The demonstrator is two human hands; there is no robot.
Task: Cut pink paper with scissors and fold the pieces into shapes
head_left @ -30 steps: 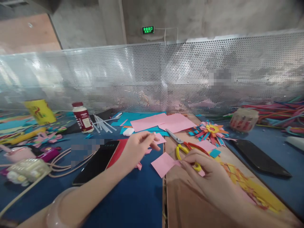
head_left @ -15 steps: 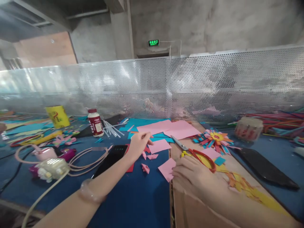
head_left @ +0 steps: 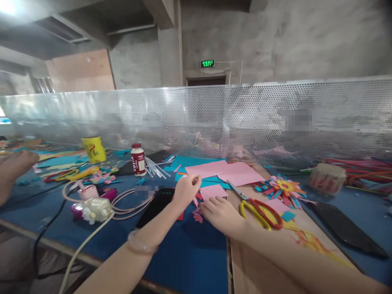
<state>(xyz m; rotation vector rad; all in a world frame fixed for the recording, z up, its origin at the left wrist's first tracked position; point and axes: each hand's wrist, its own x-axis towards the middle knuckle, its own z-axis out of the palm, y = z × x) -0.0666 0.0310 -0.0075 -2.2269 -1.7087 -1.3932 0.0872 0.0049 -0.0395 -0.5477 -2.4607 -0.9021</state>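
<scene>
My left hand is over the near edge of the pink paper, thumb and fingers pinched together; whatever is between them is too small or hidden to make out. My right hand lies low over the table with fingers stretched out to the left, their tips at small folded pink paper pieces. Just beyond it is a pink paper square, partly covered by the fingers. To its right rest scissors with red and yellow handles. Larger pink sheets lie on blue paper behind both hands.
A black phone lies under my left forearm. A paper flower and a dark phone-like slab are at right. Farther left stand a brown-and-white bottle, cables and a yellow container. Another person's hand shows at far left.
My right hand has shifted left from beside the scissors to the small pink pieces. The pink square it touched is no longer visible. The view has turned left, and another person's hand shows more fully.
</scene>
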